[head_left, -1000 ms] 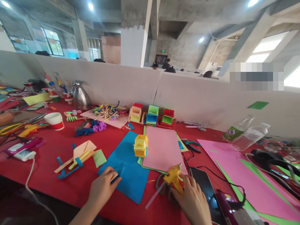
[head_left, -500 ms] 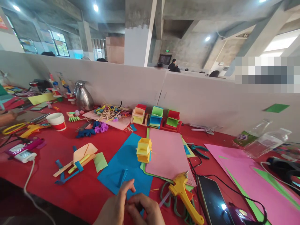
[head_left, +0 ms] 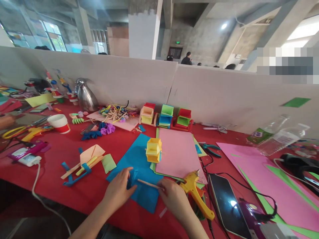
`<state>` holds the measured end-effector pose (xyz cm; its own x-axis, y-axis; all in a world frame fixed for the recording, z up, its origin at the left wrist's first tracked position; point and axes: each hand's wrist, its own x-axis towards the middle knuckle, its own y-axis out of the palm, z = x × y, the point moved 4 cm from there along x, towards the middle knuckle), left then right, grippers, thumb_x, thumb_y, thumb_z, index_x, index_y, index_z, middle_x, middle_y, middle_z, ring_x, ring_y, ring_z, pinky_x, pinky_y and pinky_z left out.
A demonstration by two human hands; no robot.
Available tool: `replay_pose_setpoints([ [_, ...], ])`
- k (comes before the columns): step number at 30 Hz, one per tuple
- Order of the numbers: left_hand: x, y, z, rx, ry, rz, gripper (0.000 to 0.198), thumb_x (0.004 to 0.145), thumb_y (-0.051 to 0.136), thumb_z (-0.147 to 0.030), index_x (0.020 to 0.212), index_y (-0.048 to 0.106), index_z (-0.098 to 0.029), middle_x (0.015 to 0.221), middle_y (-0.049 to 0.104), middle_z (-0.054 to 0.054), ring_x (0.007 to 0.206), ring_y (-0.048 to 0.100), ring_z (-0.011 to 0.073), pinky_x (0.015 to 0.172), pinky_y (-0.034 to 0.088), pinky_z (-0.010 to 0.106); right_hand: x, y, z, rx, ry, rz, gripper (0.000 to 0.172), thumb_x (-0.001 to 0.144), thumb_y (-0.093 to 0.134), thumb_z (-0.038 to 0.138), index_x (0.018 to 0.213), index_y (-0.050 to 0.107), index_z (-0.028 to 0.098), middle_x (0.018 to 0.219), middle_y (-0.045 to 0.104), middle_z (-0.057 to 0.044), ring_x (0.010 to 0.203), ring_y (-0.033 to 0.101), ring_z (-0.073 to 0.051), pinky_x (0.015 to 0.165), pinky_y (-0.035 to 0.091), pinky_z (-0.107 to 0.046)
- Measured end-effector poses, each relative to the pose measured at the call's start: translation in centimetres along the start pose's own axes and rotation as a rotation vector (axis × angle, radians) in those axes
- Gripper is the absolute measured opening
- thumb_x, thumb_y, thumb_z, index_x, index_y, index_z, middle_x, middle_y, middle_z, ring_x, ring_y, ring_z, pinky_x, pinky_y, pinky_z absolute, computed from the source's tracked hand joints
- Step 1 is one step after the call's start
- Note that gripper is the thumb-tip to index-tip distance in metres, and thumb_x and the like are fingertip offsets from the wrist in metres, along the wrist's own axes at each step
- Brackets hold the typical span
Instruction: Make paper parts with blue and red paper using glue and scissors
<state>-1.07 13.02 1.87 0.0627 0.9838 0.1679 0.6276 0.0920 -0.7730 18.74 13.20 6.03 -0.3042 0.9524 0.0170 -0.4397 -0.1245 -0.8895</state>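
My right hand (head_left: pixel 173 192) is closed on one end of a thin wooden stick (head_left: pixel 149 183), which points left over a blue paper sheet (head_left: pixel 147 196). My left hand (head_left: pixel 121 186) is beside a small folded blue paper strip (head_left: pixel 133 176) on that sheet. Its thumb and index finger are apart, with the strip between or just beyond them; contact is not clear. A yellow folded-paper piece with open compartments (head_left: pixel 154 150) stands ahead, where the blue sheet meets a stack of pink paper (head_left: pixel 178 152). A yellow glue gun (head_left: pixel 198 194) lies right of my right hand.
Left lies a blue strip frame (head_left: pixel 74 179) with sticks and peach paper. Three coloured paper-box pieces (head_left: pixel 165 116) line the partition. A phone (head_left: pixel 228 202), cables and pliers (head_left: pixel 211 150) lie right. A paper cup (head_left: pixel 59 123) and steel jug (head_left: pixel 86 96) stand left; another person's hand (head_left: pixel 7 121) shows.
My hands, close together before, have moved apart. The right now shows a wooden stick in its grip; the left has reached forward beside the folded blue strip. The view has shifted slightly downward.
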Motion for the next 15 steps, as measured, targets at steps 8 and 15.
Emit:
replay_pose_setpoints([
  [8, -1.3, 0.3, 0.7, 0.046, 0.110, -0.140, 0.029, 0.080, 0.047, -0.026, 0.108, 0.048, -0.019, 0.086, 0.060, 0.005, 0.078, 0.059, 0.0191, 0.069, 0.050, 0.034, 1.4, 1.3, 2.2, -0.320, -0.108, 0.050, 0.015, 0.076, 0.054, 0.012, 0.078, 0.067, 0.019, 0.078, 0.066, -0.005, 0.074, 0.061, -0.019, 0.062, 0.039, -0.025],
  [15, -1.1, 0.1, 0.5, 0.088, 0.139, -0.202, 0.016, 0.080, 0.044, -0.022, 0.093, 0.052, -0.018, 0.076, 0.058, 0.003, 0.070, 0.059, 0.0174, 0.063, 0.050, 0.029, 3.2, 1.7, 3.3, -0.286, -0.183, -0.013, 0.013, 0.076, 0.051, 0.014, 0.078, 0.063, 0.020, 0.078, 0.063, -0.002, 0.071, 0.060, -0.015, 0.055, 0.033, -0.022],
])
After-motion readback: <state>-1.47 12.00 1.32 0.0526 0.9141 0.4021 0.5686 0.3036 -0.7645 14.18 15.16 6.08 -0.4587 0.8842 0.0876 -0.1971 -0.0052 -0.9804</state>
